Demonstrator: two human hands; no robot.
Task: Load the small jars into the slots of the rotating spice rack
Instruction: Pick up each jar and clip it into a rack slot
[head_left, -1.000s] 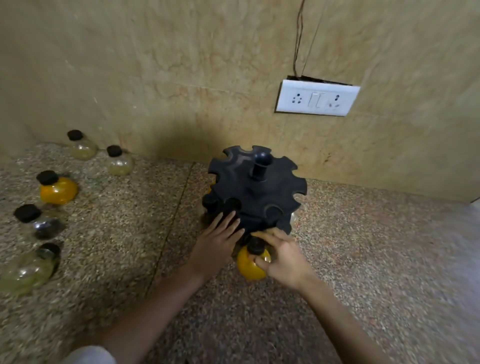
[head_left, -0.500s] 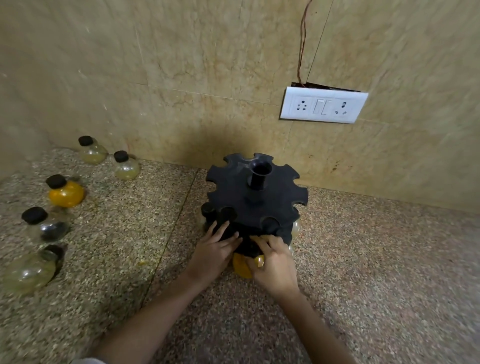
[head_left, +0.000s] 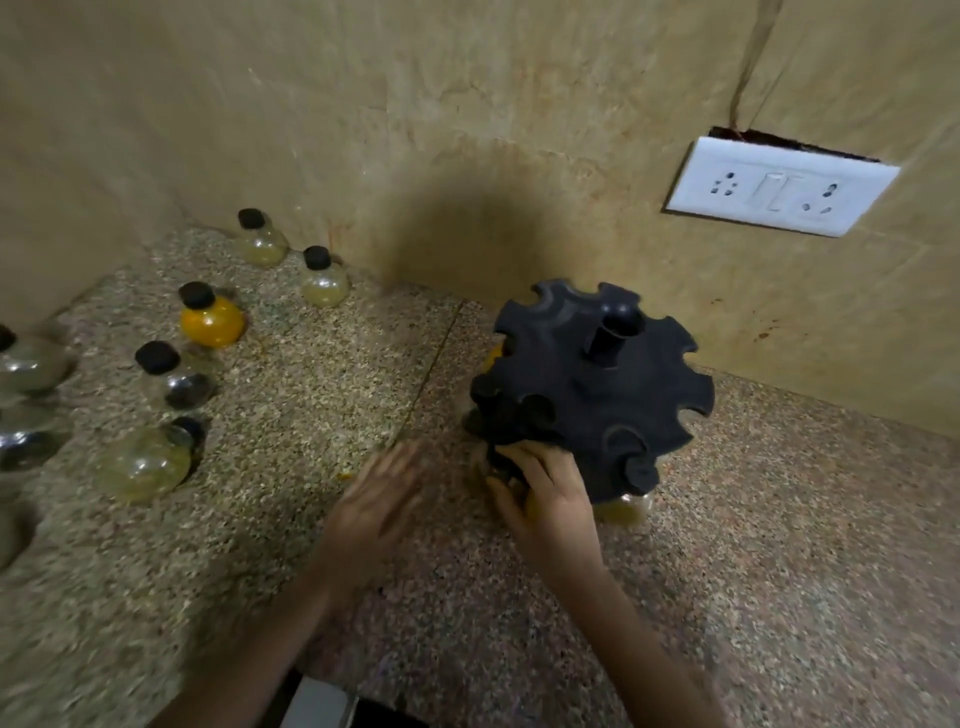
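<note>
The black rotating spice rack (head_left: 597, 384) stands on the counter near the wall. Its notched top tier holds no jars. On the lower tier a yellow jar (head_left: 626, 512) with a black cap hangs in a front slot. My right hand (head_left: 548, 499) grips the lower tier's front edge just left of that jar. My left hand (head_left: 379, 499) hovers over the counter left of the rack, fingers spread and holding nothing. Loose jars stand at the left: an orange one (head_left: 212, 318), two pale ones (head_left: 261, 240) (head_left: 323, 278) and a dark-filled one (head_left: 175, 380).
A yellowish jar (head_left: 145, 462) lies on its side at the left, with more clear jars (head_left: 26, 364) at the frame's left edge. A white socket plate (head_left: 779, 187) is on the wall behind the rack. The speckled stone counter (head_left: 779, 545) runs on to the right.
My left hand has come off the rack and moved left. The yellow jar now hangs in a lower slot, right of my right hand, which holds the rack. The view has shifted left.
</note>
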